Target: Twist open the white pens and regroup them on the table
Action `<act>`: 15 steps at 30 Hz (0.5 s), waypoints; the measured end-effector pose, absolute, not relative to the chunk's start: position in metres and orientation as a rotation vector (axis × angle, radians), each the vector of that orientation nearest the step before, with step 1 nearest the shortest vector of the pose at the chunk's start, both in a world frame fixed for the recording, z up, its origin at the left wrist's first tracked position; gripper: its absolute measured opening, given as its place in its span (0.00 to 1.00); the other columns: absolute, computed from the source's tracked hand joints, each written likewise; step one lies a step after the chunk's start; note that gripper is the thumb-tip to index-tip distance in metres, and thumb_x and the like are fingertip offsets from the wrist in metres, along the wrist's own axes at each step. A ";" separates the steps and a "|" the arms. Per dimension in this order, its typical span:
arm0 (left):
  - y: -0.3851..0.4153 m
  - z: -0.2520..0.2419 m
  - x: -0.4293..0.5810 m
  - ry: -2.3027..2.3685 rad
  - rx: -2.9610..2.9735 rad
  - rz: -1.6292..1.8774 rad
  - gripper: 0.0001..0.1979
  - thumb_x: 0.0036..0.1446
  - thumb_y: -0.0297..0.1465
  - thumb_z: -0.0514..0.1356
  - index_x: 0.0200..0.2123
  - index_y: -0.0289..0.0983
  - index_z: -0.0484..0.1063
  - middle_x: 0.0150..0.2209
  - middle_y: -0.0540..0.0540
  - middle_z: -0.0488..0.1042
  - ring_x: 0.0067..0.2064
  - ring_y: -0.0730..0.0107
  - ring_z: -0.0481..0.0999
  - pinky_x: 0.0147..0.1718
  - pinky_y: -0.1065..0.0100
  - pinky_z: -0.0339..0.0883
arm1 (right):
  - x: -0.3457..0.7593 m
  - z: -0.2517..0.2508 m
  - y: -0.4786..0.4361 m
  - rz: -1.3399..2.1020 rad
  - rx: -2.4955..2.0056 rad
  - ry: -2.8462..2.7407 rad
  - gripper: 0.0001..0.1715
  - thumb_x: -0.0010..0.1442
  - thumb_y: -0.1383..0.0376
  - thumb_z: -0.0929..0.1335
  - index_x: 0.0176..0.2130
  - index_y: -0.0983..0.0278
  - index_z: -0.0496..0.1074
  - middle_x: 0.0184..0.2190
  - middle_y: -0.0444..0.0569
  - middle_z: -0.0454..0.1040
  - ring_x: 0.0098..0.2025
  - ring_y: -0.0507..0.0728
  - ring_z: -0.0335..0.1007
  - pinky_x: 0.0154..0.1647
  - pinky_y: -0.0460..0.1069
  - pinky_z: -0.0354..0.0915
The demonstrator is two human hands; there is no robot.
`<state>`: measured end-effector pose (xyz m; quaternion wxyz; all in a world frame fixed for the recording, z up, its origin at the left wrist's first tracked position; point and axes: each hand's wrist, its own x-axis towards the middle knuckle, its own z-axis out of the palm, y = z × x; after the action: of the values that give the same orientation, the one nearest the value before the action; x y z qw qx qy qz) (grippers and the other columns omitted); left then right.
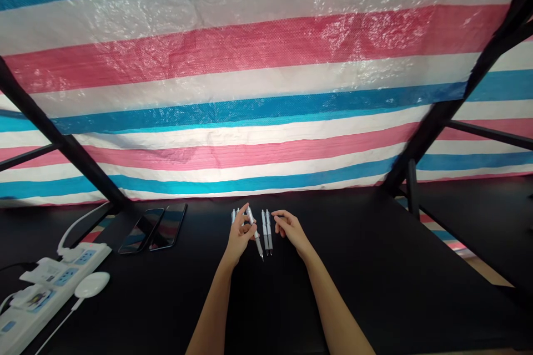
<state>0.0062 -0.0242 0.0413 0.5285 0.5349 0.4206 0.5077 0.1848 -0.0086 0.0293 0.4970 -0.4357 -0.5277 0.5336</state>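
Observation:
My left hand [240,236] is closed around a white click pen [259,245], its tip slanting down toward me over the dark table. Beyond the left fingers, the tops of more pens [234,216] show; the hand hides the rest of them. Two white and grey pens [266,233] lie side by side between my hands, tips toward me. Just right of this pair is my right hand [290,228], fingers loosely bent and somewhat apart, holding nothing that I can see. Its index fingertip is close to the right pen's upper end; whether it touches cannot be made out.
Two dark phones [169,227] lie at the left on the black table [275,305]. Nearer is a white power strip [62,283] with plugs and cables, beside a round white charger [92,284]. Black frame bars [433,116] and a striped sheet [233,83] stand behind.

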 end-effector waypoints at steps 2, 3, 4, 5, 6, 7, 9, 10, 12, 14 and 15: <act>-0.024 0.041 0.006 0.993 1.283 1.210 0.34 0.50 0.37 0.61 0.59 0.47 0.53 0.34 0.51 0.66 0.27 0.76 0.73 0.27 0.69 0.69 | 0.185 0.029 -0.009 1.295 -1.055 -1.276 0.19 0.53 0.52 0.66 0.38 0.65 0.70 0.16 0.40 0.66 0.16 0.48 0.53 0.18 0.45 0.50; -0.024 0.041 0.006 0.992 1.286 1.210 0.33 0.50 0.37 0.62 0.59 0.47 0.54 0.34 0.52 0.65 0.27 0.76 0.73 0.27 0.69 0.69 | 0.185 0.029 -0.009 1.295 -1.055 -1.276 0.19 0.53 0.52 0.66 0.38 0.65 0.70 0.16 0.40 0.66 0.16 0.48 0.53 0.18 0.45 0.50; -0.024 0.041 0.006 0.994 1.290 1.211 0.33 0.50 0.37 0.62 0.58 0.47 0.55 0.34 0.52 0.65 0.26 0.76 0.73 0.27 0.69 0.69 | 0.185 0.029 -0.009 1.295 -1.054 -1.276 0.19 0.53 0.52 0.66 0.38 0.65 0.70 0.16 0.40 0.66 0.16 0.48 0.53 0.18 0.45 0.50; -0.024 0.041 0.006 0.997 1.293 1.211 0.32 0.49 0.37 0.62 0.58 0.46 0.56 0.34 0.52 0.65 0.26 0.76 0.72 0.27 0.69 0.69 | 0.185 0.029 -0.009 1.294 -1.054 -1.278 0.19 0.53 0.52 0.66 0.38 0.65 0.70 0.16 0.40 0.66 0.16 0.48 0.53 0.18 0.45 0.50; -0.024 0.040 0.006 1.000 1.296 1.210 0.32 0.49 0.37 0.62 0.57 0.46 0.56 0.33 0.52 0.65 0.26 0.76 0.72 0.27 0.69 0.69 | 0.185 0.029 -0.009 1.293 -1.053 -1.280 0.19 0.53 0.52 0.66 0.38 0.65 0.70 0.16 0.40 0.66 0.16 0.48 0.53 0.18 0.45 0.50; -0.023 0.040 0.006 1.003 1.299 1.209 0.31 0.49 0.37 0.62 0.57 0.45 0.57 0.33 0.51 0.65 0.26 0.76 0.72 0.27 0.69 0.69 | 0.185 0.029 -0.009 1.293 -1.054 -1.281 0.19 0.53 0.53 0.66 0.38 0.65 0.70 0.16 0.40 0.66 0.16 0.48 0.53 0.18 0.45 0.50; -0.022 0.038 0.006 1.014 1.313 1.214 0.32 0.50 0.37 0.61 0.58 0.45 0.55 0.34 0.51 0.66 0.26 0.75 0.72 0.26 0.69 0.69 | 0.184 0.029 -0.009 1.292 -1.060 -1.283 0.19 0.54 0.53 0.66 0.38 0.65 0.69 0.16 0.40 0.66 0.16 0.48 0.53 0.18 0.45 0.49; -0.021 0.036 0.006 1.032 1.326 1.225 0.33 0.50 0.38 0.61 0.59 0.46 0.53 0.33 0.51 0.66 0.26 0.76 0.72 0.26 0.69 0.69 | 0.184 0.030 -0.009 1.292 -1.063 -1.284 0.19 0.53 0.53 0.66 0.38 0.65 0.69 0.16 0.40 0.66 0.16 0.48 0.53 0.18 0.45 0.49; -0.019 0.033 0.006 1.117 1.376 1.259 0.36 0.50 0.38 0.60 0.60 0.46 0.48 0.33 0.52 0.66 0.23 0.79 0.68 0.23 0.71 0.67 | 0.184 0.032 -0.010 1.292 -1.069 -1.285 0.20 0.53 0.53 0.66 0.38 0.65 0.69 0.16 0.41 0.66 0.16 0.48 0.53 0.18 0.44 0.50; -0.018 0.029 0.007 1.272 1.462 1.286 0.34 0.51 0.38 0.59 0.59 0.45 0.49 0.33 0.53 0.66 0.20 0.81 0.65 0.21 0.72 0.65 | 0.183 0.033 -0.011 1.292 -1.077 -1.282 0.20 0.52 0.52 0.66 0.38 0.66 0.69 0.16 0.40 0.66 0.16 0.48 0.54 0.18 0.44 0.50; -0.018 0.027 0.007 1.355 1.508 1.302 0.32 0.51 0.38 0.59 0.57 0.44 0.51 0.33 0.53 0.67 0.20 0.81 0.64 0.21 0.72 0.64 | 0.183 0.034 -0.011 1.290 -1.083 -1.279 0.20 0.52 0.52 0.66 0.37 0.66 0.69 0.15 0.40 0.66 0.16 0.48 0.54 0.18 0.44 0.50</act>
<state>0.0069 -0.0177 0.0269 0.3581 0.5844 0.5251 0.5045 0.1833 -0.0108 0.0342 0.4910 -0.4459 -0.5269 0.5315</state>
